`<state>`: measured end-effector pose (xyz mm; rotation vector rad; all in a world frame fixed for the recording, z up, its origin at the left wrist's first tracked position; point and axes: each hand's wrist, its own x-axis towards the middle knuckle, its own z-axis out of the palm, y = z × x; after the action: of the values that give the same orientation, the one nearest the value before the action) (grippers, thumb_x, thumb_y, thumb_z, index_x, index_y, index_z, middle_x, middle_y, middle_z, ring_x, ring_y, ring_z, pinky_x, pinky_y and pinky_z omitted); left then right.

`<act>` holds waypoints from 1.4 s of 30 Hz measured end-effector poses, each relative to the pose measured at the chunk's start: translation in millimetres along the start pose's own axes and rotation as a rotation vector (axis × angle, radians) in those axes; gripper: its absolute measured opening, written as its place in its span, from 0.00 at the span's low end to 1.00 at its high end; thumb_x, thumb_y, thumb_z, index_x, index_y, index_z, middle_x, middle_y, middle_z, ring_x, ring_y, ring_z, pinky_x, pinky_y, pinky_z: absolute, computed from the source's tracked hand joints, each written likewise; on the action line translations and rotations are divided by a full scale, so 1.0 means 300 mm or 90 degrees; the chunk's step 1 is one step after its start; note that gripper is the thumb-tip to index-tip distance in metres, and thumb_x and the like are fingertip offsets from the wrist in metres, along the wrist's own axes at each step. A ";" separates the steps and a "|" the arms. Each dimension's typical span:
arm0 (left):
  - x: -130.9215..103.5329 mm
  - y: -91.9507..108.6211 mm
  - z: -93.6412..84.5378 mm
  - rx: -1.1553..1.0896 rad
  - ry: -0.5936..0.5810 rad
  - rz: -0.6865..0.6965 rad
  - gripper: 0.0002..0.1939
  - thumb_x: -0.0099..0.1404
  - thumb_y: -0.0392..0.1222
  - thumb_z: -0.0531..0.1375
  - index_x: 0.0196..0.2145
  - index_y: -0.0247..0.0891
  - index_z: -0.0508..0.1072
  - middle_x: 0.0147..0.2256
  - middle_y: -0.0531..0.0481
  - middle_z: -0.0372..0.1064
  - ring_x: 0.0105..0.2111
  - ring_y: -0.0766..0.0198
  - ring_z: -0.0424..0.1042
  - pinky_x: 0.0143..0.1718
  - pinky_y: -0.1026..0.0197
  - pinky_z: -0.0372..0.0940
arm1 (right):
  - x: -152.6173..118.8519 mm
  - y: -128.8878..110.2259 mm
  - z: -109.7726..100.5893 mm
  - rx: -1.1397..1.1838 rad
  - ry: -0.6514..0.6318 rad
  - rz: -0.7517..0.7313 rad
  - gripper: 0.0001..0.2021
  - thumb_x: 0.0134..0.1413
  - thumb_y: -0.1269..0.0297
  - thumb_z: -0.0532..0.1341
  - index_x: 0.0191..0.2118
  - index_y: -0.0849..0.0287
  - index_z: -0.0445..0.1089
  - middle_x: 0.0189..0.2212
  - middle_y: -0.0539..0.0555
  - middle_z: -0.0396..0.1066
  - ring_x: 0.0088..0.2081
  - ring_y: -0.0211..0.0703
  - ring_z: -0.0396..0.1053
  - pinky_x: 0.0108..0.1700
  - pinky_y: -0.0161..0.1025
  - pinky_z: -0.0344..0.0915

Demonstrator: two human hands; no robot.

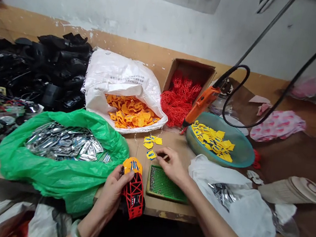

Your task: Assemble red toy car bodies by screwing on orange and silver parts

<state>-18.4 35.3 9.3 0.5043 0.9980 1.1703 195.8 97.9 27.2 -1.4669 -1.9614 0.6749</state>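
My left hand is wrapped round a toy car with an orange front, a red lattice frame and dark wheels, held at the table's front edge. The thumb lies on the orange part. With thumb and forefinger, my right hand pinches the edge of a small yellow plastic piece with a blue marking. Just beyond it lie several more yellow pieces on the table. Under my right hand sits a green mesh tray with small metal bits, probably screws, along its left side.
An orange electric screwdriver hangs over a teal bowl of yellow pieces. Around stand a green bag of silvery parts, a white sack of orange parts, a carton with red frames, black parts and a lidded cup.
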 end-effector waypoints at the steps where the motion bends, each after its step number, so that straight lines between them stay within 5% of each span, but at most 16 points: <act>1: 0.004 -0.001 0.000 -0.001 0.000 0.000 0.26 0.47 0.47 0.76 0.41 0.35 0.76 0.34 0.49 0.78 0.30 0.63 0.75 0.33 0.62 0.68 | 0.040 0.014 0.009 -0.022 -0.037 -0.012 0.08 0.56 0.75 0.60 0.41 0.59 0.73 0.39 0.55 0.73 0.39 0.43 0.71 0.42 0.41 0.66; 5: -0.002 0.004 -0.011 -0.032 -0.012 0.000 0.26 0.47 0.44 0.76 0.43 0.36 0.77 0.37 0.48 0.78 0.33 0.62 0.75 0.38 0.61 0.69 | 0.164 0.054 0.019 -0.090 -0.173 -0.053 0.14 0.42 0.79 0.68 0.38 0.59 0.74 0.38 0.54 0.71 0.42 0.46 0.68 0.46 0.41 0.63; 8: -0.013 0.024 -0.022 -0.071 -0.037 -0.028 0.26 0.47 0.43 0.76 0.44 0.37 0.76 0.37 0.48 0.78 0.32 0.61 0.75 0.39 0.59 0.69 | 0.195 0.064 0.016 -0.117 -0.233 -0.063 0.14 0.42 0.77 0.69 0.37 0.59 0.73 0.40 0.55 0.70 0.43 0.47 0.66 0.45 0.40 0.62; 16: 0.003 0.033 -0.044 -0.136 -0.058 -0.060 0.27 0.51 0.42 0.75 0.47 0.36 0.74 0.40 0.45 0.78 0.36 0.58 0.76 0.39 0.58 0.71 | 0.198 0.071 0.024 -0.087 -0.209 -0.010 0.11 0.43 0.71 0.68 0.33 0.58 0.66 0.28 0.48 0.65 0.30 0.40 0.59 0.35 0.37 0.56; 22: 0.002 0.028 -0.054 -0.137 -0.041 -0.050 0.26 0.52 0.42 0.75 0.47 0.37 0.74 0.40 0.45 0.77 0.37 0.58 0.76 0.40 0.56 0.72 | 0.097 -0.045 0.021 0.101 -0.126 0.049 0.08 0.61 0.59 0.59 0.39 0.58 0.64 0.30 0.48 0.65 0.27 0.36 0.63 0.30 0.35 0.63; 25: -0.005 0.029 -0.042 -0.126 -0.040 -0.030 0.26 0.51 0.40 0.75 0.47 0.37 0.75 0.42 0.45 0.78 0.40 0.57 0.75 0.43 0.56 0.71 | 0.006 -0.129 0.027 0.422 -0.170 0.181 0.17 0.55 0.53 0.67 0.45 0.57 0.68 0.27 0.47 0.69 0.21 0.34 0.65 0.25 0.34 0.66; 27: -0.007 0.026 -0.033 -0.110 -0.042 -0.006 0.27 0.50 0.40 0.76 0.47 0.37 0.75 0.44 0.45 0.78 0.42 0.56 0.75 0.46 0.57 0.70 | -0.045 -0.165 0.043 0.496 -0.164 0.229 0.18 0.50 0.52 0.70 0.43 0.58 0.70 0.25 0.46 0.70 0.20 0.33 0.65 0.24 0.33 0.66; 30: -0.008 0.020 -0.025 -0.078 -0.041 0.031 0.27 0.50 0.40 0.75 0.48 0.37 0.75 0.45 0.45 0.78 0.44 0.57 0.74 0.49 0.58 0.68 | -0.092 -0.184 0.071 0.450 -0.111 0.227 0.15 0.52 0.55 0.70 0.41 0.59 0.75 0.25 0.47 0.70 0.21 0.33 0.65 0.25 0.32 0.66; 34: -0.022 0.019 -0.023 -0.043 -0.028 0.068 0.26 0.51 0.40 0.75 0.48 0.38 0.76 0.46 0.47 0.78 0.46 0.58 0.74 0.49 0.60 0.68 | -0.123 -0.193 0.075 0.303 -0.053 0.095 0.12 0.56 0.64 0.66 0.46 0.56 0.79 0.36 0.52 0.70 0.31 0.37 0.69 0.31 0.34 0.67; 42: -0.055 0.018 -0.009 0.005 -0.024 0.093 0.22 0.52 0.41 0.75 0.45 0.38 0.76 0.41 0.50 0.79 0.41 0.62 0.75 0.44 0.63 0.70 | -0.172 -0.244 0.054 0.209 -0.125 0.010 0.20 0.62 0.68 0.61 0.58 0.49 0.73 0.45 0.54 0.70 0.43 0.44 0.70 0.44 0.39 0.68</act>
<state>-24.5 21.6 18.4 0.6121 0.9458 1.2826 146.9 28.1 59.1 -1.2534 -1.8710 1.1264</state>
